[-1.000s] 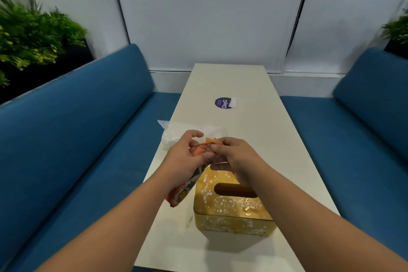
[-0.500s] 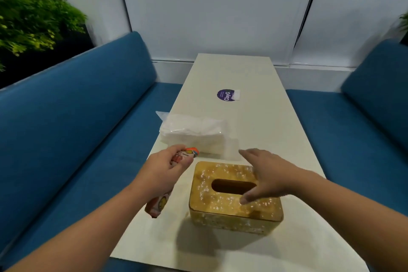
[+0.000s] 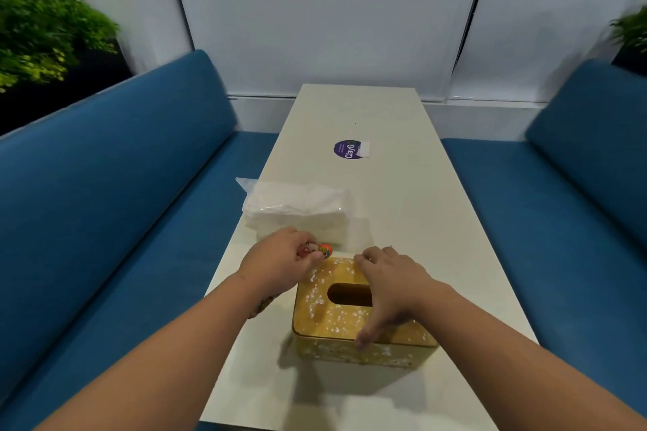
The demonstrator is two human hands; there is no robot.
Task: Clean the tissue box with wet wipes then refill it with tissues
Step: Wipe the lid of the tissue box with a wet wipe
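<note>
A gold tissue box [image 3: 336,320] with white specks and an oval slot stands on the white table [image 3: 402,206] near its front. My right hand [image 3: 392,287] lies spread across the box's top, fingers reaching its far edge, thumb at the near edge. My left hand [image 3: 280,261] is closed on an orange, colourfully printed wet wipe packet [image 3: 324,250], held just left of the box; most of the packet is hidden under my wrist. A clear bag of white tissues [image 3: 297,210] lies behind both hands.
Blue sofas [image 3: 105,185] flank the table on both sides. A round purple sticker [image 3: 346,149] sits on the table's middle. White wall panels close off the far end, with green plants [image 3: 42,31] at the upper left and right corners.
My hands parted from working the packet together. The left kept the packet and moved beside the box. The right came down flat onto the box's top.
</note>
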